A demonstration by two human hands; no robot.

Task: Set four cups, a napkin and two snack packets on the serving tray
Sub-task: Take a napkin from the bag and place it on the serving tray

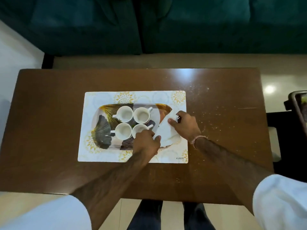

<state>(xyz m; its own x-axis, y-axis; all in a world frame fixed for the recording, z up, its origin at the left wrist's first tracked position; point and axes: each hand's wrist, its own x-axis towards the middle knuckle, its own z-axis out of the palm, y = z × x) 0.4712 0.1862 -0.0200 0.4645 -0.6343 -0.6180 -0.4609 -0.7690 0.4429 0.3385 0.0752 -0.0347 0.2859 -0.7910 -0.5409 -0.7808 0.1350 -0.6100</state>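
Four white cups (132, 124) stand in a two-by-two cluster on a leaf-patterned serving tray (101, 131), which sits on a floral placemat (93, 100) atop a brown wooden counter (49, 100). At the tray's right end, both hands hold a white napkin (167, 131): the left hand (147, 141) has its grip pinched on the near corner, the right hand (186, 125) has its grip closed on the far edge. No snack packets are visible.
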